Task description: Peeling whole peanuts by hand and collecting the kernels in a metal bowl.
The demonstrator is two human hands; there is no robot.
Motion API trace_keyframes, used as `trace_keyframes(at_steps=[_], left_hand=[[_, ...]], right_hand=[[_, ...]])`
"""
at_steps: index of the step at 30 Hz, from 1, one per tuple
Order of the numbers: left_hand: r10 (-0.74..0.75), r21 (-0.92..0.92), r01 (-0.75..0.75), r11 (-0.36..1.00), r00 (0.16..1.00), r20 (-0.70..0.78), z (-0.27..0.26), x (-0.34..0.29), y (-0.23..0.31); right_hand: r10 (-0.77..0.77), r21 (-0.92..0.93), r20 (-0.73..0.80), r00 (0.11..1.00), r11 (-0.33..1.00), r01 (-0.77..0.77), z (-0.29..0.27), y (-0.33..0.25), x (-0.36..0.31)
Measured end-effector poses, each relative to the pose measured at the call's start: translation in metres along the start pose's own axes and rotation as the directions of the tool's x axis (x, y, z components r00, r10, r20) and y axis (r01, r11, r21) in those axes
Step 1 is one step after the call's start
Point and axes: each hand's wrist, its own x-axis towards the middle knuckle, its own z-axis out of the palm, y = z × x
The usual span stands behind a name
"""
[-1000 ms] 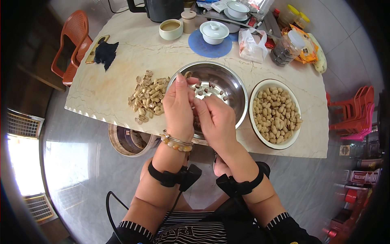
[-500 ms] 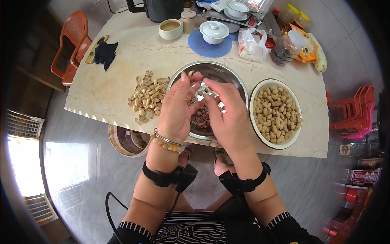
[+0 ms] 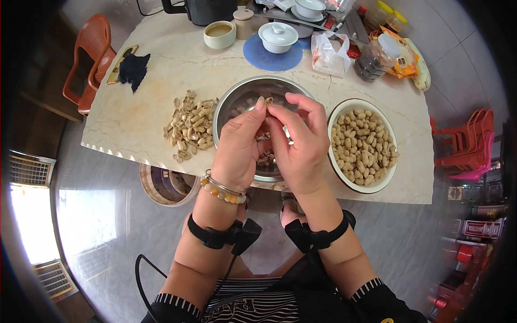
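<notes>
My left hand (image 3: 236,148) and my right hand (image 3: 302,145) meet over a stainless steel bowl (image 3: 220,110), thumbs and fingertips pinched together. Between the fingertips a small part of a peanut shell (image 3: 269,100) shows; the rest of it is hidden by my fingers. Shelled reddish-brown peanut kernels (image 3: 265,158) lie in the bowl, partly covered by my hands. Left of the bowl, a heap of cracked peanut shells (image 3: 192,126) rests on the table. To the right stands a white dark-rimmed basin (image 3: 373,188) filled with whole unshelled peanuts (image 3: 363,145).
On the marble-patterned table (image 3: 137,116) stand a cup (image 3: 219,40), a lidded white bowl (image 3: 278,37) on a blue mat, a plastic bag (image 3: 330,56) and a jar (image 3: 378,58). A dark cloth (image 3: 133,70) lies far left. A bucket (image 3: 161,188) sits below the front edge.
My hands have drawn closer, and the fingertips now meet at the peanut shell. Before, the left fingers held a shell piece while the right fingers were spread lower. The view has shifted slightly.
</notes>
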Motion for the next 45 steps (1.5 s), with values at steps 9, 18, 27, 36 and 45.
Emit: trace_keyframes(at_steps=[9, 18, 27, 36, 45], left_hand=[[0.058, 0.088, -0.05, 0.995, 0.994, -0.092, -0.005, 0.001, 0.001], [0.168, -0.121, -0.177, 0.977, 0.982, -0.081, -0.035, 0.006, 0.017], [0.078, -0.129, -0.081, 0.988, 0.996, -0.031, -0.034, 0.003, 0.027], [0.088, 0.141, -0.082, 0.987, 0.996, -0.034, -0.027, 0.001, 0.025], [0.293, 0.63, -0.272, 0.728, 0.953, 0.074, -0.017, 0.007, 0.005]], right_hand=[[0.056, 0.089, 0.064, 0.996, 0.994, -0.062, 0.0, 0.003, -0.002], [0.171, -0.114, 0.538, 0.825, 0.985, -0.13, -0.029, 0.01, 0.008], [0.202, -0.111, 0.78, 0.593, 0.976, -0.186, -0.022, 0.007, 0.0], [0.091, -0.098, 0.817, 0.57, 0.995, -0.018, -0.023, 0.012, -0.002], [0.471, 0.235, 0.533, 0.703, 0.715, -0.658, -0.027, 0.004, 0.009]])
